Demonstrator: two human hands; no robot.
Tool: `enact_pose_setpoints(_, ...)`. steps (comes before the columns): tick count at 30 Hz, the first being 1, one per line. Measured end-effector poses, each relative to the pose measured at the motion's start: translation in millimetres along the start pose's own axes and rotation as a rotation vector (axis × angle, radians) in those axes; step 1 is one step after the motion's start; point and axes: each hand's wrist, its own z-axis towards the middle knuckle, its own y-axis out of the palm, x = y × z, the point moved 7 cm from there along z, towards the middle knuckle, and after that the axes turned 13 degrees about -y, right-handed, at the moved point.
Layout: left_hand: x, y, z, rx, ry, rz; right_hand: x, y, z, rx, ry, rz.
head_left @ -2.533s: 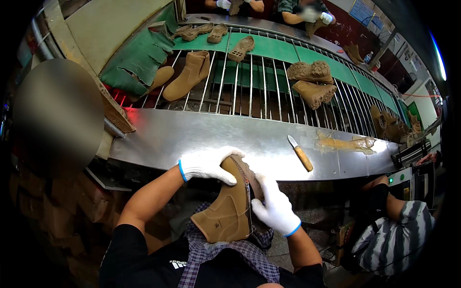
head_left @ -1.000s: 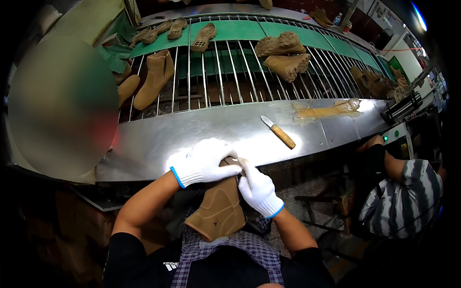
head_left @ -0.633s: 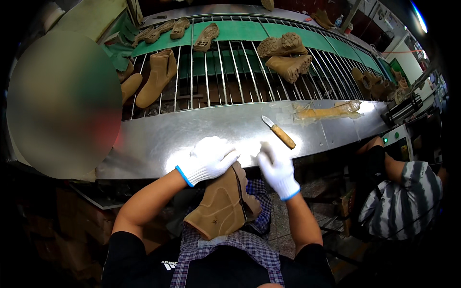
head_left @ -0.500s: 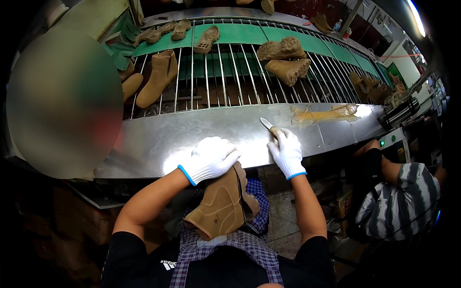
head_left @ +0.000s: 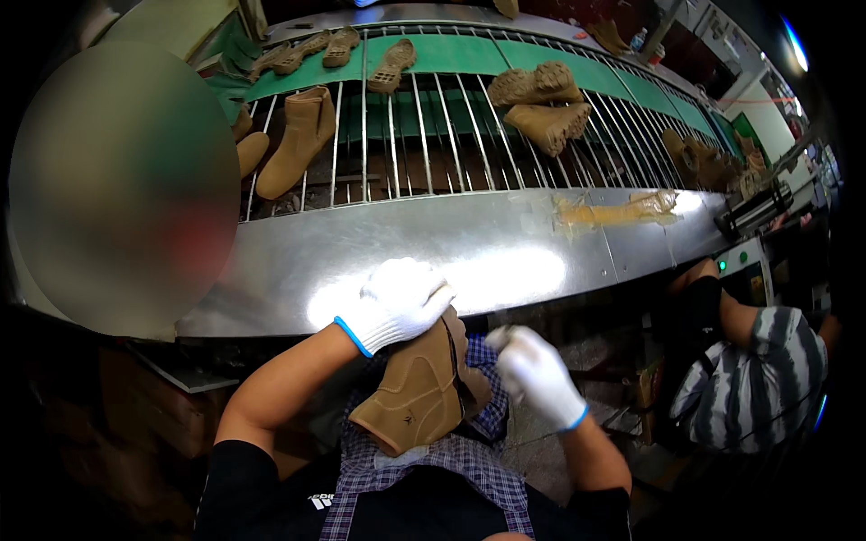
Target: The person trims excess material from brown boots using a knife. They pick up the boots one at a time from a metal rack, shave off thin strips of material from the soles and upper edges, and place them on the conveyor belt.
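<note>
The tan boot (head_left: 410,392) rests on the plaid apron (head_left: 446,469) over the person's lap, just short of the metal bench (head_left: 325,239), and what counts is that its sole side faces right, toward the gloved right hand (head_left: 539,371). The foot of the boot runs away from the body, its toe up by the bench edge and leaning slightly left, while the shaft falls to the lower left, its top edge turned toward the lap on that side. The left hand (head_left: 401,298), also gloved, is the nearer one: it lies over the toe end, fingers wrapped across the top and thumb along the right, so it seems to be what steadies the boot. The right hand stands apart from the sole, just beside it, with a strip of plaid cloth showing in the gap; its fingers are curled and point up and left, at about the height of the toe. They seem to close on a small dark tool (head_left: 502,334), perhaps a knife, though blur hides its outline and I cannot tell which way any edge faces. From there, the shortest path to the sole runs leftward, roughly across the foot's long axis
</note>
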Motion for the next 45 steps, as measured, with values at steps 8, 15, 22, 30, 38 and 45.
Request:
enact_pose_setpoints(8, 19, 8, 14, -0.057, -0.068, 0.118, 45, 58, -46, -0.019, 0.275, 0.108)
enact_pose_setpoints(15, 20, 5, 12, 0.025, -0.043, 0.089, 27, 55, -29, -0.081, 0.344, 0.106)
enact_pose_setpoints(22, 23, 7, 16, 0.005, -0.059, 0.153, 31, 55, -11, -0.051, 0.461, 0.099)
enact_pose_setpoints(30, 16, 3, 11, -0.016, -0.068, 0.062, 36, 65, -33, -0.012, 0.436, 0.205)
enact_pose_setpoints(38, 17, 2, 15, 0.019, -0.038, 0.126, 30, 55, -10, -0.110, 0.477, 0.108)
enact_pose_setpoints(45, -11, -11, -4, 0.125, -0.010, -0.150, -10, 18, 2, -0.025, 0.098, -0.027)
